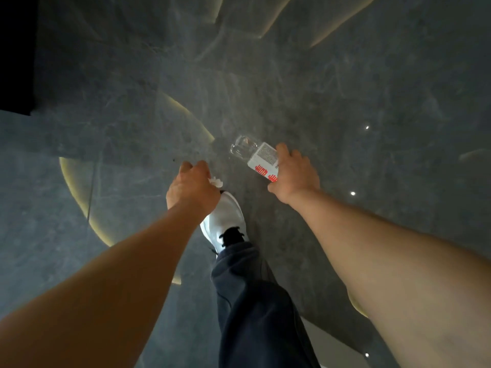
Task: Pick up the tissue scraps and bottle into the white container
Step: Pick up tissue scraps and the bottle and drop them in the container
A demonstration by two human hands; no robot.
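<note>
My right hand (295, 173) grips a clear plastic bottle (256, 158) with a white and red label, held tilted above the floor, its clear end pointing up and left. My left hand (192, 187) is closed around white tissue scraps (216, 181), a bit of which sticks out between the fingers. Both hands hang over the grey floor in the middle of the view. The white container is not in sight.
A glossy grey marble floor (345, 102) with light reflections fills the view. My white shoe (225, 219) and dark trouser leg (255, 301) stand just below the hands. A dark object (16, 49) fills the upper left corner.
</note>
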